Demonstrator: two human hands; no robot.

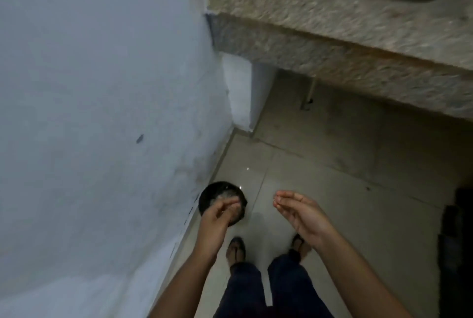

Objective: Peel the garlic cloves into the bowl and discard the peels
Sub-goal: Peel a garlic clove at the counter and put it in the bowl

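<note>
The left hand is curled over a round black container with pale flaky peels inside; I cannot tell what it grips. The right hand hangs loosely open and empty, further away on the right. It is blurry, and no garlic cloves show.

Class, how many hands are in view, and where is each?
2. The left hand holds a black bowl beside the wall; the right hand is open, empty, over the tiled floor.
</note>
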